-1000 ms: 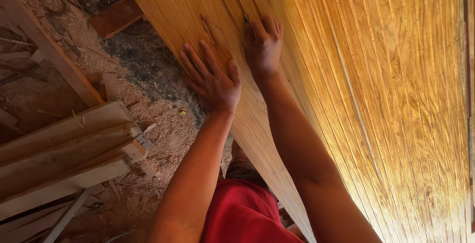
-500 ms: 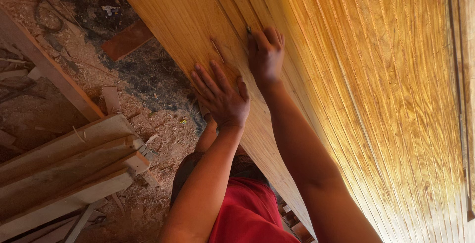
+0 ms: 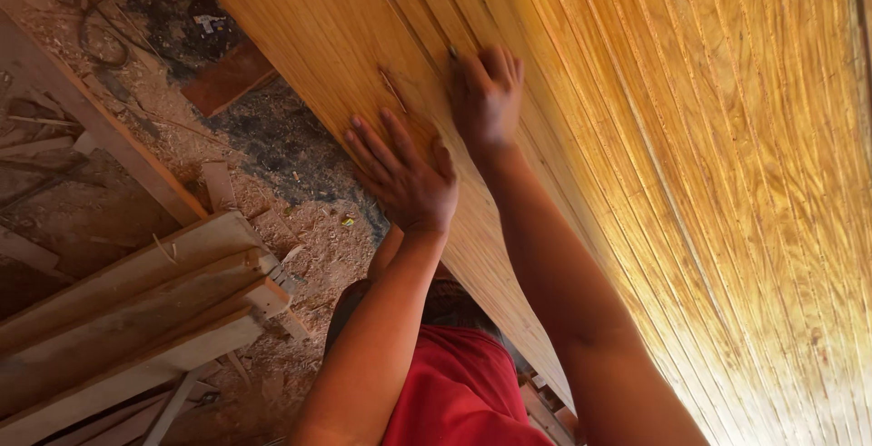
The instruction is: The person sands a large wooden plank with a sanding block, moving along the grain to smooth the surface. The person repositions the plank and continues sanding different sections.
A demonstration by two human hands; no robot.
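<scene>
A large varnished wooden panel point(image 3: 690, 164) with long parallel grooves fills the right and top of the head view. My left hand point(image 3: 404, 173) lies flat on its smooth left band, fingers spread and holding nothing. My right hand point(image 3: 486, 101) presses on the panel just to the right, at the first grooves, fingers together; something small and dark may sit at its fingertips, too small to tell. A thin scratch or splinter mark point(image 3: 392, 90) shows on the wood between the two hands.
Stacked rough planks point(image 3: 136, 310) lie at lower left. The floor point(image 3: 300, 228) is covered in sawdust and wood scraps. A long beam point(image 3: 100, 128) crosses the upper left, a reddish board point(image 3: 227, 78) lies beyond it. My red shirt point(image 3: 454, 391) shows below.
Both hands have shifted slightly along the panel, the left hand sliding a little to the right and down; the view has also moved with my head.
</scene>
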